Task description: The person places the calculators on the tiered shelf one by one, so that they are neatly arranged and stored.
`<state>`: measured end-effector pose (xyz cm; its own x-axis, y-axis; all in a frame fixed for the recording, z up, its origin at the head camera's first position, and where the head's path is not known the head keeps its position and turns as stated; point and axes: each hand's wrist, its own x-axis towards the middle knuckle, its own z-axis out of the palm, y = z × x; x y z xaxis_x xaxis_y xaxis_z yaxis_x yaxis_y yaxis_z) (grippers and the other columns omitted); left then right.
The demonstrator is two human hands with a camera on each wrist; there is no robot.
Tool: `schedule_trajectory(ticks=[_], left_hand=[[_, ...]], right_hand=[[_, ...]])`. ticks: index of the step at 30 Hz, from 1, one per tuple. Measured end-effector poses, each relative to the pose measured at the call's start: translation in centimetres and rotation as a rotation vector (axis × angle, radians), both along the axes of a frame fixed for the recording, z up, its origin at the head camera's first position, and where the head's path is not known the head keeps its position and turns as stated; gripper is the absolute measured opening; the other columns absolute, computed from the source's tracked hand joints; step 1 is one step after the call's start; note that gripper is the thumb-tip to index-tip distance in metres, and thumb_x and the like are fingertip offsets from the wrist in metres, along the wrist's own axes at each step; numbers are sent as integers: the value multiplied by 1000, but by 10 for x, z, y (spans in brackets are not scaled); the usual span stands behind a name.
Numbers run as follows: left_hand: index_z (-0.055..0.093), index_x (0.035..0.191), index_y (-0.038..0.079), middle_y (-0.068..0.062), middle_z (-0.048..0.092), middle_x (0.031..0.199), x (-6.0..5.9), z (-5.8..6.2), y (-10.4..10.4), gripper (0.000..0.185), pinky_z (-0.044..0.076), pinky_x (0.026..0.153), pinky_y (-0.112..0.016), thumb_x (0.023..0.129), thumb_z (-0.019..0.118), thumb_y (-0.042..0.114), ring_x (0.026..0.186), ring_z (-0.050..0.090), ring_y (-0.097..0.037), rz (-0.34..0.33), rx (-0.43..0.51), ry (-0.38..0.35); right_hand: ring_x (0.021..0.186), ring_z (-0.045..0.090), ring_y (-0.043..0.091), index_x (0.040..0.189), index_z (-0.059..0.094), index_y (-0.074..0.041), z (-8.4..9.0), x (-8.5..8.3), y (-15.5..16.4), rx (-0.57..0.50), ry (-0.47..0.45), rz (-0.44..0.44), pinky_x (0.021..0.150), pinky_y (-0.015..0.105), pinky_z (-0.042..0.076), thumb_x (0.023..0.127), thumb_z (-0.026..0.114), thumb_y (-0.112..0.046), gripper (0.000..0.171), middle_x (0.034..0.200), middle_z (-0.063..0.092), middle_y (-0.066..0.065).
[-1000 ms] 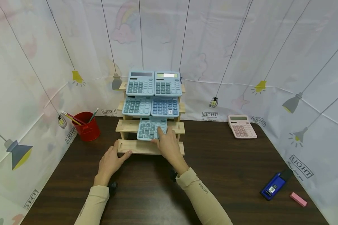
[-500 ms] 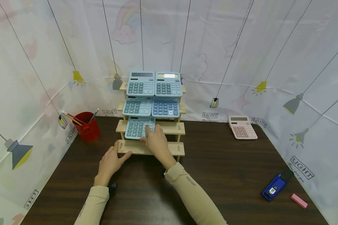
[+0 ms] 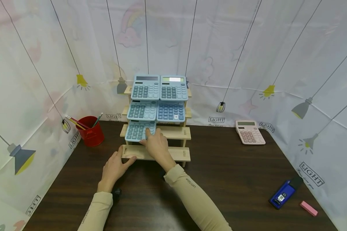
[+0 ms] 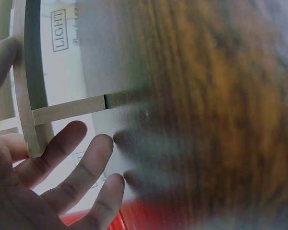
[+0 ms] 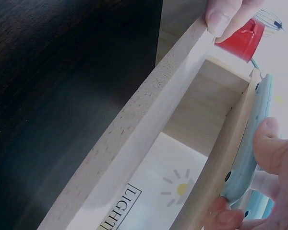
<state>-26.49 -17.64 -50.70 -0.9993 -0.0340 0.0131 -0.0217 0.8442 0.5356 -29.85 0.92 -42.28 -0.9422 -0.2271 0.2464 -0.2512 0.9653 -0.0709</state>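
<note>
On the dark wooden table [image 3: 219, 179], backed by the white curtain with its printed lamps, stands the biggest thing in front of me: the stepped wooden rack [image 3: 179, 132]. Its top step carries two blue calculators side by side [image 3: 160, 87], the second step two more [image 3: 155, 111], so four look settled. On the third step, towards its left end, sits the light blue calculator [image 3: 136, 131] I am handling; the right half of that step is bare wood, and so is the whole bottom step. I judge the rack a little over half filled, with this one about in place and the open spots yet to fill.

My right hand [image 3: 156, 146] pinches the calculator's lower right corner: in the right wrist view the thumb lies on its edge and curled fingers [image 5: 230, 216] press behind it, with its thin blue side [image 5: 252, 143] leaning on the step's rail. My left hand [image 3: 115, 166] rests against the left end of the bottom step, fingers spread and loose, gripping nothing, only steadying the wood; the left wrist view shows the open fingers [image 4: 72, 167] just beside a rack slat.

Off to the right near the curtain lies a pink calculator [image 3: 250, 132], well apart from the rack. At the left stands a red cup of pencils [image 3: 89, 131]. Near the right front edge lie a blue stapler [image 3: 283, 193] and, just beside it, a small pink eraser [image 3: 308, 208].
</note>
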Motion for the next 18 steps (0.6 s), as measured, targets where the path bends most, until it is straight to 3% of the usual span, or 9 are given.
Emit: schedule_trajectory(ticks=[10, 13, 18], left_hand=[[20, 160, 5, -28, 48, 146, 0, 3, 1, 105, 47, 97, -65, 90, 51, 75, 121, 57, -46, -7, -5, -2], [20, 160, 4, -28, 48, 145, 0, 3, 2, 105, 48, 96, -64, 90, 51, 75, 119, 58, -45, -8, -10, -4], [20, 160, 5, -28, 49, 144, 1, 2, 1, 105, 48, 96, -64, 89, 51, 76, 116, 59, -45, -5, -13, -4]], right_hand=[[88, 67, 30, 155, 40, -23, -2, 7, 7, -73, -37, -1, 70, 39, 56, 97, 50, -59, 69, 123, 58, 22], [81, 65, 28, 156, 39, -25, -4, 12, 13, -110, -54, 15, 66, 36, 53, 97, 51, -59, 69, 120, 57, 22], [59, 44, 18, 153, 43, -20, -1, 30, 31, -165, -25, 92, 52, 27, 37, 98, 54, -54, 66, 106, 57, 19]])
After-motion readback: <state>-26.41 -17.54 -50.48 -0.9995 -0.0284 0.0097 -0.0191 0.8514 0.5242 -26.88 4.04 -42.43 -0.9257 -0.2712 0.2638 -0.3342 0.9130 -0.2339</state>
